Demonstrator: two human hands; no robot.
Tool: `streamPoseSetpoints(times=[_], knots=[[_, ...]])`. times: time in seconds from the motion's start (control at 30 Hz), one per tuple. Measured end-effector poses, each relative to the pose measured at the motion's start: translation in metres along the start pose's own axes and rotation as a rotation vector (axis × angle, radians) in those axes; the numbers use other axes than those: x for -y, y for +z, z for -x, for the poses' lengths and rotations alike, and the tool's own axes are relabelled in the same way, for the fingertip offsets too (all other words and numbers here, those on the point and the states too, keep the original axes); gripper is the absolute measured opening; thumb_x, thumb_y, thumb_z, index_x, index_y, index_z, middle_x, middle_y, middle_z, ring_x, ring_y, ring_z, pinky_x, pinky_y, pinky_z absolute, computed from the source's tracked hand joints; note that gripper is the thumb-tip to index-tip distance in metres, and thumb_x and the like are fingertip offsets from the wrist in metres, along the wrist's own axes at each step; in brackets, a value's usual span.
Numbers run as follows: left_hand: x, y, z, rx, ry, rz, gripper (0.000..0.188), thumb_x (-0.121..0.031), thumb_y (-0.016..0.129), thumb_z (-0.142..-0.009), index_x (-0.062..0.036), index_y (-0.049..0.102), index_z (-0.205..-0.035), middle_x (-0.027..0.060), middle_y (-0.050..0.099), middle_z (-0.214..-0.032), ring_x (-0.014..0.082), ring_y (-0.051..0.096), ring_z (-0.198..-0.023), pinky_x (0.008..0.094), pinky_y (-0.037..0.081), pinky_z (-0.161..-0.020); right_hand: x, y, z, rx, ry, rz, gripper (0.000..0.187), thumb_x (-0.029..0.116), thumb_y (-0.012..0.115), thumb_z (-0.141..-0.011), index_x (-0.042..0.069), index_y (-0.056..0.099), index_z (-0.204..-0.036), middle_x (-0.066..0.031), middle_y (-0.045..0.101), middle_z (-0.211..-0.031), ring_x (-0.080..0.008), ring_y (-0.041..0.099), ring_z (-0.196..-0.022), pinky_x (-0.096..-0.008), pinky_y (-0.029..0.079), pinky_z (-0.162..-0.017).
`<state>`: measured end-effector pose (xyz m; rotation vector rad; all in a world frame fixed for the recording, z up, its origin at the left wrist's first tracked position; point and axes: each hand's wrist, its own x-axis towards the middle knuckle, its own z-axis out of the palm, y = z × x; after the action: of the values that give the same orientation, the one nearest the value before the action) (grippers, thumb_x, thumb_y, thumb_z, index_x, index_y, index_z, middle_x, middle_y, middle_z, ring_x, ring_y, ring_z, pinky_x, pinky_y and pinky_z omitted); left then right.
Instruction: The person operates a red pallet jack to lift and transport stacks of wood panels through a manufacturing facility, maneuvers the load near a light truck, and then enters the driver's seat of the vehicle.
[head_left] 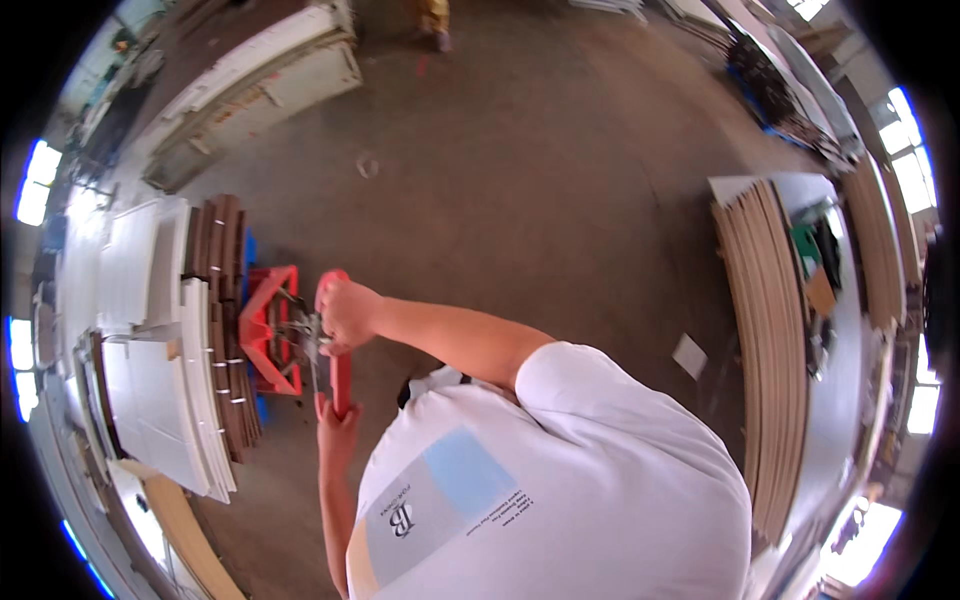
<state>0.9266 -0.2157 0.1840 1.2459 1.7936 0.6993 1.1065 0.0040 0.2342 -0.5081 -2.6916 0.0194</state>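
Firmly gripping, the person's right hand (345,312) closes around the upper end of a red pallet-jack handle (339,345), fingers wrapped over the loop. The left hand (335,420) clasps the lower end of the same handle, its fingers curled shut on the red bar. Between the two hands sits the grey metal lever and linkage (308,340) at the handle's middle. The handle lies just beside the red pallet jack frame (265,325), which stands at the person's left and runs under a stack of panels. That load is made up of white door panels (165,390) and dark brown boards (222,300) set on edge, resting on a blue pallet (250,250) that shows at its near side. The person's white T-shirt (560,480), printed with a pale blue and tan patch on the back, fills the lower middle of the view. A bare brown concrete floor (540,180) spreads beyond the hands. Well apart on the right stands a long stack of light brown boards (770,340), with a small white scrap (689,356) lying on the floor near it. More white panels (260,75) rest at the far upper left.
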Motion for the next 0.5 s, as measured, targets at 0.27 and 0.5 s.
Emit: streamPoseSetpoints(times=[0.27, 0.5], knots=[[0.003, 0.008, 0.022, 0.467, 0.129, 0.363, 0.02, -0.025, 0.069, -0.103, -0.0068, 0.06, -0.102, 0.0025, 0.061, -0.075, 0.0107, 0.056, -0.057, 0.0295, 0.044, -0.05, 0.04, -0.035, 0.054, 0.112, 0.291, 0.014, 0.049, 0.058, 0.062, -0.086, 0.016, 0.08, -0.07, -0.0038, 0.076, -0.077, -0.0306, 0.068, -0.094, -0.0445, 0.05, -0.09], [0.029, 0.029, 0.141, 0.71, -0.054, 0.3, 0.021, -0.029, 0.067, -0.105, -0.0087, 0.06, -0.101, -0.0004, 0.055, -0.058, 0.0093, 0.049, -0.043, 0.0272, 0.038, -0.042, 0.175, -0.067, 0.133, 0.411, 0.498, 0.125, 0.05, 0.06, 0.058, -0.091, 0.019, 0.084, -0.08, -0.0054, 0.078, -0.087, -0.0312, 0.069, -0.099, -0.043, 0.051, -0.097]])
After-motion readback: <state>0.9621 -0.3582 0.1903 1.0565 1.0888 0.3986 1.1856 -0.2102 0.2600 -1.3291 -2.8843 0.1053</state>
